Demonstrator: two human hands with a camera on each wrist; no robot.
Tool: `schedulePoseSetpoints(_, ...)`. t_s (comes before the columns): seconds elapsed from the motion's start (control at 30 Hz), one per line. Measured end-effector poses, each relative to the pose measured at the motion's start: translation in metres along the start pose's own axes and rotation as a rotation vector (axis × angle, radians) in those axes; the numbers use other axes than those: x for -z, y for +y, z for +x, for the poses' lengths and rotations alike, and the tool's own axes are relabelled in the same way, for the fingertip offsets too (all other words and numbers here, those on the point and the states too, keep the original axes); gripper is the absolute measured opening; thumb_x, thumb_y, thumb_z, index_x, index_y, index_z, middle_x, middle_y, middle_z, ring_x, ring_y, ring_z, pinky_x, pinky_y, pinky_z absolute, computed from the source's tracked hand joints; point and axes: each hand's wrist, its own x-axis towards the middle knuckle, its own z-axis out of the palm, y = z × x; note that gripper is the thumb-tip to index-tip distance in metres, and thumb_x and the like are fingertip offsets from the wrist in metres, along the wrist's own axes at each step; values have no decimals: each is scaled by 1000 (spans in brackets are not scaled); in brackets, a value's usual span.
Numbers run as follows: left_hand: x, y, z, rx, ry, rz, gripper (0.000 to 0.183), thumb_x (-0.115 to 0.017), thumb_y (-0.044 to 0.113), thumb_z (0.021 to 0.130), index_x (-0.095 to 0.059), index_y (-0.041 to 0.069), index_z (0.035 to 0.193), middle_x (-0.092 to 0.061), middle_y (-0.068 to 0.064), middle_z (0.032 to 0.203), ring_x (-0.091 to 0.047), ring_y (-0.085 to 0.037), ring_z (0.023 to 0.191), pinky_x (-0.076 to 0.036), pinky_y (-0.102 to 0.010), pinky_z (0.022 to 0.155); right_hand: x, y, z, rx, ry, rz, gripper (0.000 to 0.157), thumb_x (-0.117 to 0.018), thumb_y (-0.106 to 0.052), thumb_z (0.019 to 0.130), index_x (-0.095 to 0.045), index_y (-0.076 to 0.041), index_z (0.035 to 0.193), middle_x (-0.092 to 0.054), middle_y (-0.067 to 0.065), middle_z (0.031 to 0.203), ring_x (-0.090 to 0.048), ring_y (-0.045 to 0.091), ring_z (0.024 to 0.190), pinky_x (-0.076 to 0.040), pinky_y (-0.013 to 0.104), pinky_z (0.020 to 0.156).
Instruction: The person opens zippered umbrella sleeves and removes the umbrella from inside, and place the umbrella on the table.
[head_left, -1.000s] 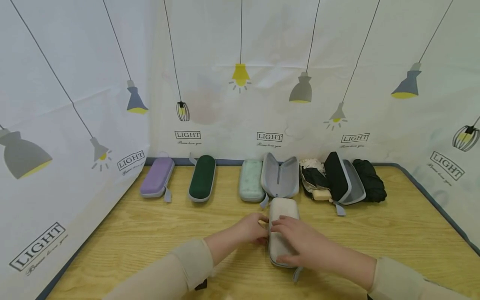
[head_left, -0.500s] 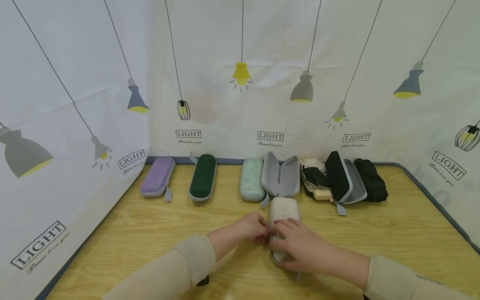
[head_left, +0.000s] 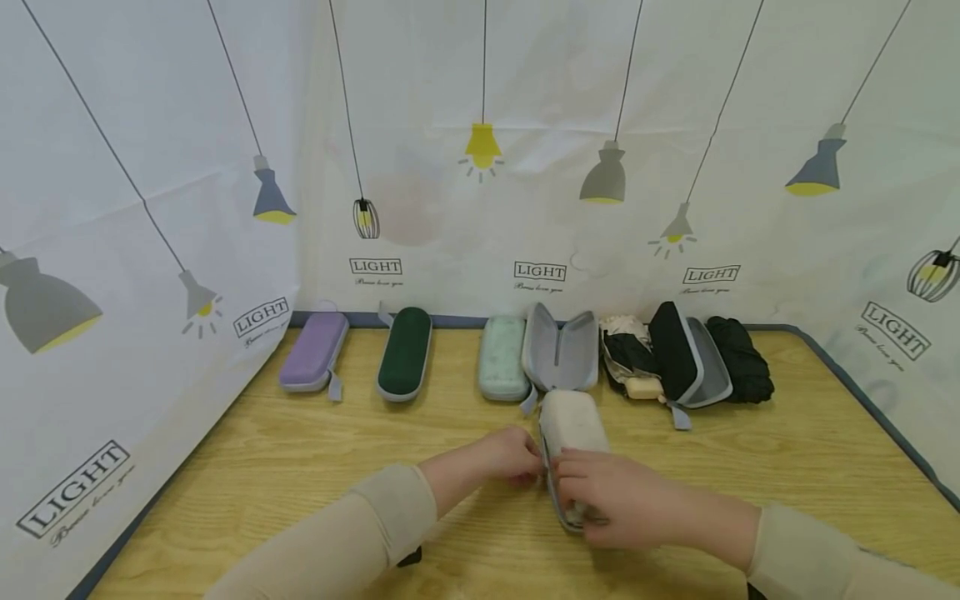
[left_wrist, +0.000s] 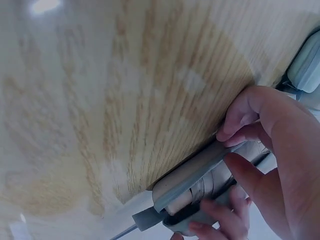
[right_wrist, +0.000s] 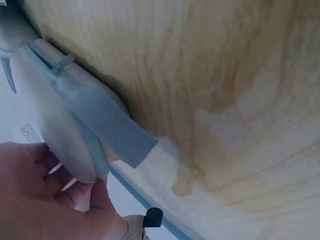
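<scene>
A cream zip case lies slightly turned in the middle of the table, its grey-edged side parted. My left hand pinches the left edge, thumb against fingers in the left wrist view. My right hand grips the lid from the right, with thumb and fingertips at its edge in the right wrist view. Through the gap, a pale bundle shows inside the case; its kind is hard to make out. A grey ribbed pull tab hangs from the zip at the near end.
Along the back lie a purple case, a dark green case and a mint case. An opened grey-lined case stands just beyond the cream one. Further right are an opened black case and a black folded bundle.
The cream case has turned and tilted slightly, and its lid has lifted along the left side. My right hand has moved from resting over the lid to gripping its near part.
</scene>
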Motion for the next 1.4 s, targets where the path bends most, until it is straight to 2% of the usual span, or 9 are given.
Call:
schedulePoseSetpoints(0.13, -3, 3, -1, -10, -2, 32, 11, -63, 7, 76, -62, 1, 67, -54, -2, 56, -47, -11, 48, -39, -22, 45, 8, -2, -1, 37, 8, -27, 21, -62, -7, 67, -54, -22, 78, -39, -14, 77, -33, 3, 70, -30, 18, 62)
schedulePoseSetpoints(0.43, -6, 2, -1, -34, 35, 39, 14, -63, 5, 73, -58, -1, 61, -49, -1, 50, -41, -10, 43, -32, -20, 40, 19, -2, -1, -48, 26, -189, 16, -67, -20, 77, -52, -23, 71, -39, -15, 68, -33, 3, 61, -32, 19, 55)
schedulePoseSetpoints(0.53, -6, 1, -2, -35, 39, 53, 14, -63, 5, 74, -59, -1, 61, -50, -1, 51, -42, -11, 44, -33, -20, 41, 22, -4, 0, -169, -8, -217, 17, -66, -26, 79, -53, -21, 70, -38, -14, 64, -35, 4, 58, -33, 21, 52)
schedulePoseSetpoints(0.67, -7, 1, -3, -36, 42, 53, 13, -63, 4, 73, -60, -2, 62, -51, -1, 51, -42, -11, 44, -34, -20, 41, 23, -6, 1, -424, -76, -201, 21, -66, -34, 79, -53, -18, 75, -41, -13, 64, -38, 4, 55, -34, 22, 48)
schedulePoseSetpoints(0.77, -7, 1, -3, -38, 43, 44, 13, -63, 5, 73, -60, -2, 62, -50, -1, 50, -43, -11, 44, -34, -20, 41, 22, -8, 2, -596, -88, -189, 30, -66, -40, 77, -51, -15, 80, -44, -11, 63, -40, 4, 52, -35, 23, 46)
schedulePoseSetpoints(0.9, -6, 1, -2, -41, 40, 33, 14, -63, 6, 74, -61, -2, 62, -49, -1, 49, -42, -11, 45, -33, -21, 41, 17, -9, 5, -751, -79, -184, 47, -65, -49, 75, -49, -11, 97, -44, -10, 59, -40, 4, 46, -34, 24, 41)
schedulePoseSetpoints(1.03, -5, 0, -2, -53, 40, 17, 15, -64, 6, 73, -61, -4, 63, -48, -2, 49, -42, -11, 45, -32, -21, 40, 10, -7, 9, -857, -79, -153, 68, -63, -56, 74, -41, -7, 116, -43, -7, 56, -40, 7, 40, -33, 27, 38)
schedulePoseSetpoints(1.2, -6, 1, -3, -60, 43, 24, 17, -65, 10, 74, -61, -3, 65, -49, -2, 50, -42, -11, 45, -32, -21, 40, 3, 0, 15, -918, -103, -86, 88, -62, -58, 72, -30, -1, 130, -52, 3, 67, -47, 13, 47, -37, 30, 41)
schedulePoseSetpoints(1.4, -6, 5, -5, -51, 39, 63, 17, -65, 9, 73, -60, -3, 62, -47, -1, 48, -40, -11, 45, -31, -21, 40, -3, 9, 19, -988, -150, 25, 95, -64, -55, 73, -21, -1, 138, -57, 10, 86, -53, 16, 60, -42, 33, 49)
